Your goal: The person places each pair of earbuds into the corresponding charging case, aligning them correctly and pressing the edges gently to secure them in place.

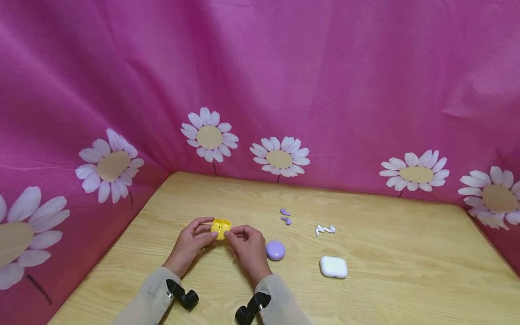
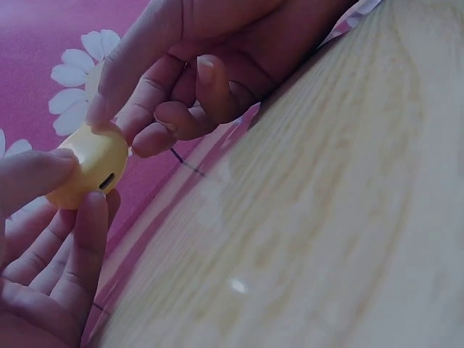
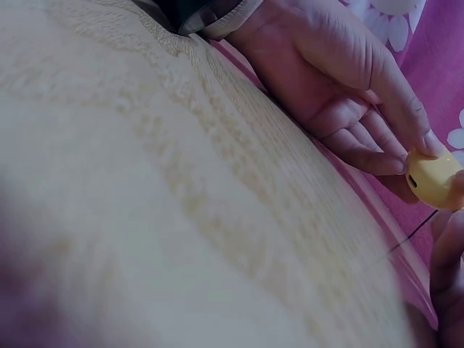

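Observation:
A yellow earbud case [image 1: 221,229], held above the table with its lid raised, shows small dark marks inside. My left hand [image 1: 189,243] grips it from the left, thumb on the near side and fingers behind and below. My right hand [image 1: 248,248] pinches its right near corner between thumb and forefinger. In the left wrist view, the underside of the case [image 2: 90,165] shows a dark charging slot, with the left fingers [image 2: 88,232] under it. The same case [image 3: 429,177] is at the right edge of the right wrist view.
Right of my hands lie a closed round purple case [image 1: 276,250] and a closed white earbud case [image 1: 334,267]. Behind them are two purple earbuds [image 1: 286,221] and white earbuds [image 1: 325,229]. A pink flowered curtain [image 1: 337,90] borders the wooden table [image 1: 406,271].

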Demonstrator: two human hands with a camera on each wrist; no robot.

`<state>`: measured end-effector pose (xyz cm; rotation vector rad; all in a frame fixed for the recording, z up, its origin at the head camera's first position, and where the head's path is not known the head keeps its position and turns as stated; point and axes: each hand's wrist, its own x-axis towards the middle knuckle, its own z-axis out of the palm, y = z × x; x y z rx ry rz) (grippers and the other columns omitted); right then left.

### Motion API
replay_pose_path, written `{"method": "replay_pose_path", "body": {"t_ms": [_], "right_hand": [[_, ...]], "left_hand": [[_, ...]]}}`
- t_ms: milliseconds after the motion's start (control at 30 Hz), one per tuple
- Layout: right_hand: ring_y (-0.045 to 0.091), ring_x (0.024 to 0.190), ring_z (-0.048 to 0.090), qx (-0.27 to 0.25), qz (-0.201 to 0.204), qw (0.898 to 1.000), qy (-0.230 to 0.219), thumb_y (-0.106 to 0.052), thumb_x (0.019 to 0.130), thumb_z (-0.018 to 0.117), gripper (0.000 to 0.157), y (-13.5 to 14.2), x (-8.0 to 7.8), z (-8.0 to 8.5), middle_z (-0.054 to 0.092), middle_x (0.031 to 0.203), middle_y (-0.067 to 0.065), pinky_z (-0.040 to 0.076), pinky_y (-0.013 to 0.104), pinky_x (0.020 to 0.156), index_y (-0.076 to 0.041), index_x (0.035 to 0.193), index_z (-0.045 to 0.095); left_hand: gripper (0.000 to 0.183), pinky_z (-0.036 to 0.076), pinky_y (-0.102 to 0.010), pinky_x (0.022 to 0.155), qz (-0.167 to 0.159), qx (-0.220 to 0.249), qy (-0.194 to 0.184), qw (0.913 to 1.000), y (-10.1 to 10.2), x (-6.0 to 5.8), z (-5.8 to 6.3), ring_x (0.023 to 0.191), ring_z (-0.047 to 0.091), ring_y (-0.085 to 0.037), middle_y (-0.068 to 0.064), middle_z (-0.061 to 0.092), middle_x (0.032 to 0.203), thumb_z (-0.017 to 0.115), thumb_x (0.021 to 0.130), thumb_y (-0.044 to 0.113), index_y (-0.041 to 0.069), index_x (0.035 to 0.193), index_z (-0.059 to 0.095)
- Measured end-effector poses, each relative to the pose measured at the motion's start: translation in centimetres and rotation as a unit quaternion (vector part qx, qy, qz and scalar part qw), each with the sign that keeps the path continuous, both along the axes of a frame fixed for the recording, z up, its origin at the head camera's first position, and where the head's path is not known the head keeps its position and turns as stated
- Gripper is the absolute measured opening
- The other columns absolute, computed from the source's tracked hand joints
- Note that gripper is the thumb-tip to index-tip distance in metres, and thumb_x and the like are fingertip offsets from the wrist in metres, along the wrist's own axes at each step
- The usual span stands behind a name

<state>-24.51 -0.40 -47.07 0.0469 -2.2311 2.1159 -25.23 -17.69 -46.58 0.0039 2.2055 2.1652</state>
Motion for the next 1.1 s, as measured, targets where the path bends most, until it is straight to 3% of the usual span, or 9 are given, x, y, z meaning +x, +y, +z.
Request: {"method": "replay_pose_path", "body": {"t_ms": [167,300,467,700,833,1100], "right_hand": [[0.008,0.043,0.051,0.031,-0.003,0.999,0.012,-0.025,0.082,0.077,0.019,-0.4,-0.6,0.6,0.065,0.069,-0.002,0.045,0.019,0.042,-0.007,0.085,0.071],[0.008,0.043,0.051,0.054,-0.011,0.998,-0.005,-0.025,0.082,0.076,0.017,-0.4,-0.4,0.8,0.063,0.066,-0.003,0.044,0.02,0.043,-0.008,0.083,0.071],[0.007,0.049,0.052,0.1,-0.022,0.995,-0.017,-0.024,0.081,0.076,0.015,-0.2,0.2,0.8,0.061,0.063,-0.005,0.045,0.021,0.048,-0.01,0.079,0.072],[0.007,0.057,0.05,0.156,-0.039,0.987,-0.012,-0.021,0.076,0.077,0.014,-0.3,0.7,1.1,0.06,0.061,-0.006,0.043,0.022,0.053,-0.009,0.072,0.071],[0.007,0.061,0.051,0.174,-0.041,0.984,0.004,-0.02,0.076,0.078,0.014,-0.4,0.7,1.1,0.061,0.063,-0.006,0.044,0.023,0.055,-0.009,0.069,0.071],[0.008,0.059,0.05,0.185,-0.045,0.982,0.007,-0.022,0.077,0.078,0.017,-0.4,1.0,0.9,0.059,0.06,-0.006,0.042,0.024,0.054,-0.01,0.068,0.07]], "left_hand": [[0.035,0.058,-0.031,0.077,0.042,0.023,-0.003,0.9989,-0.2,-0.4,0.4,0.087,0.066,-0.017,-0.012,0.069,0.099,0.072,0.086,0.008,-0.003,0.115,0.057],[0.03,0.058,-0.029,0.076,0.059,0.013,-0.008,0.9982,0.0,-0.2,0.3,0.086,0.067,-0.017,-0.013,0.07,0.098,0.072,0.087,0.009,-0.004,0.112,0.062],[0.024,0.058,-0.024,0.069,0.082,-0.073,0.0,0.994,0.3,0.4,0.1,0.082,0.065,-0.015,-0.01,0.069,0.099,0.075,0.085,0.013,0.0,0.104,0.069],[0.016,0.05,-0.021,0.067,0.095,-0.226,0.044,0.9685,0.2,0.8,0.4,0.077,0.06,-0.011,-0.003,0.07,0.092,0.078,0.082,0.019,0.007,0.091,0.073],[0.013,0.048,-0.022,0.068,0.094,-0.253,0.045,0.962,0.0,0.7,0.5,0.074,0.059,-0.01,-0.001,0.069,0.087,0.078,0.081,0.018,0.007,0.087,0.073],[0.013,0.046,-0.024,0.07,0.089,-0.256,0.038,0.9619,0.1,0.8,0.3,0.075,0.057,-0.01,-0.001,0.069,0.087,0.079,0.081,0.018,0.008,0.085,0.072]]}}
